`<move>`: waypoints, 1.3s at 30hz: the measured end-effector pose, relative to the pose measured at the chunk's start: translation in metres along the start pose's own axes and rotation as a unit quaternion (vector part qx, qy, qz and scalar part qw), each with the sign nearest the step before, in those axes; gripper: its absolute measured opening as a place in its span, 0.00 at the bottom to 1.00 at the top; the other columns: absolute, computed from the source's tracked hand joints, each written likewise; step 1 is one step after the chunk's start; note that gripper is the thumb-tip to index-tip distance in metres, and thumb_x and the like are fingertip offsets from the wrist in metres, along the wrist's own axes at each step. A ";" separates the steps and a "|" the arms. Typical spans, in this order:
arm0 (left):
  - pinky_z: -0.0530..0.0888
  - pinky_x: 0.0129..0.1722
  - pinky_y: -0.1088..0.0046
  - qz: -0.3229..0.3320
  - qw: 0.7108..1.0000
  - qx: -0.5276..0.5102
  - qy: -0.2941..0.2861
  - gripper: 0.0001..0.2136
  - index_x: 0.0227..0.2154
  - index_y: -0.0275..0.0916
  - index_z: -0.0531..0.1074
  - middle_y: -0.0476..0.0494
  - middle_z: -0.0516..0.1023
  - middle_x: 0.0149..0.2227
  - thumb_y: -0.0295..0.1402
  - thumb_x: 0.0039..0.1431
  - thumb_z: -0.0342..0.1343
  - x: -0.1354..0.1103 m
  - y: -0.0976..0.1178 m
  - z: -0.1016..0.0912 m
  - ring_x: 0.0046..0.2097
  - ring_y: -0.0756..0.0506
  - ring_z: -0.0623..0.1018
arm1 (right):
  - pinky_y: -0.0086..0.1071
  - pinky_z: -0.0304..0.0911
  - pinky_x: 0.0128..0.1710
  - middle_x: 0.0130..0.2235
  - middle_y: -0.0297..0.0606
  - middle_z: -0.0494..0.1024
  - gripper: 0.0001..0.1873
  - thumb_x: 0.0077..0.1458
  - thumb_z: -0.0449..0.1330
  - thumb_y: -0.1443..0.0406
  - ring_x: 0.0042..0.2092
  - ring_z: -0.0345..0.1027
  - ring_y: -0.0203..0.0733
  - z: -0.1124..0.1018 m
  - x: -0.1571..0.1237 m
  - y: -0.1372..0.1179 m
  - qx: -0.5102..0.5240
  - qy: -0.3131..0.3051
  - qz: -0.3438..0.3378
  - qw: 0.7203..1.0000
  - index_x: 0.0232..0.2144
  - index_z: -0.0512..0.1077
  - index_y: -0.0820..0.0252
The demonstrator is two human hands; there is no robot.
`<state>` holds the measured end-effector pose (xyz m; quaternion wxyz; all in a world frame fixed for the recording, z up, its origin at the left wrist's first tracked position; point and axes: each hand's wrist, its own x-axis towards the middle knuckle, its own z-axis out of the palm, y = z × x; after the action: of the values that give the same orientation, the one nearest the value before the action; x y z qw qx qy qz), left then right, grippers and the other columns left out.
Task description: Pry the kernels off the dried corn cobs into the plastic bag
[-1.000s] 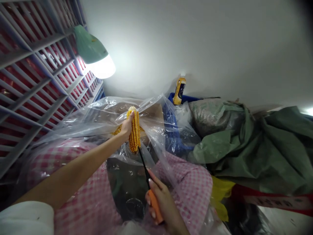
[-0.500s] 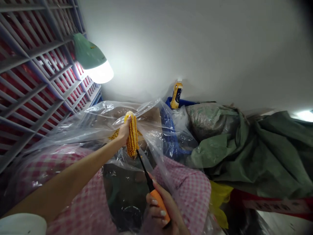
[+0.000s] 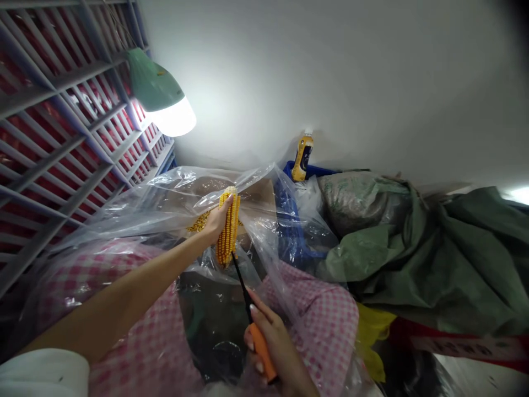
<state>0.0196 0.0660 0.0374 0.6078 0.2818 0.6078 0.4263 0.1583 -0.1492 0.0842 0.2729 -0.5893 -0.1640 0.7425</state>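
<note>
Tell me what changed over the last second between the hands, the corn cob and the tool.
Little changed. The left hand tilted the yellow corn cob a bit, its top leaning right. The right hand keeps gripping the orange-handled tool, its dark shaft still at the cob's lower end. The clear plastic sheet, yellow bottle and green lamp stayed put.

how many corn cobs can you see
2. One corn cob is held upright in the left hand; a second cob lies behind it, under clear plastic. More may be hidden.

Left arm outstretched, both hands [image 3: 216,220] clenched
</note>
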 end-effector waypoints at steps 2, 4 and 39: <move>0.71 0.19 0.68 -0.033 0.999 -0.030 0.000 0.26 0.33 0.37 0.71 0.45 0.72 0.18 0.58 0.47 0.53 -0.003 0.003 0.001 0.20 0.43 0.73 | 0.18 0.44 0.10 0.18 0.22 0.62 0.49 0.45 0.60 0.43 0.12 0.44 0.25 -0.004 -0.003 -0.009 0.080 -0.045 0.037 0.995 0.64 0.51 0.53; 0.72 0.19 0.68 -0.045 0.998 -0.050 0.003 0.25 0.33 0.38 0.71 0.46 0.71 0.18 0.57 0.49 0.53 -0.005 0.006 0.002 0.20 0.44 0.73 | 0.18 0.43 0.11 0.18 0.21 0.61 0.50 0.44 0.61 0.43 0.12 0.43 0.25 -0.005 -0.003 -0.011 0.096 -0.052 0.044 0.993 0.64 0.50 0.53; 0.74 0.21 0.67 -0.148 0.974 -0.156 -0.076 0.30 0.33 0.36 0.73 0.40 0.75 0.21 0.60 0.52 0.44 -0.007 0.014 0.008 0.22 0.42 0.76 | 0.18 0.43 0.09 0.16 0.23 0.62 0.29 0.40 0.65 0.43 0.12 0.46 0.24 0.002 -0.009 0.004 0.200 0.032 -0.086 0.976 0.33 0.70 0.60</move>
<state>0.0256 0.0681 0.0538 0.7451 0.1218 0.5211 0.3981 0.1564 -0.1572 0.0894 0.4528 -0.5303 -0.0535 0.7148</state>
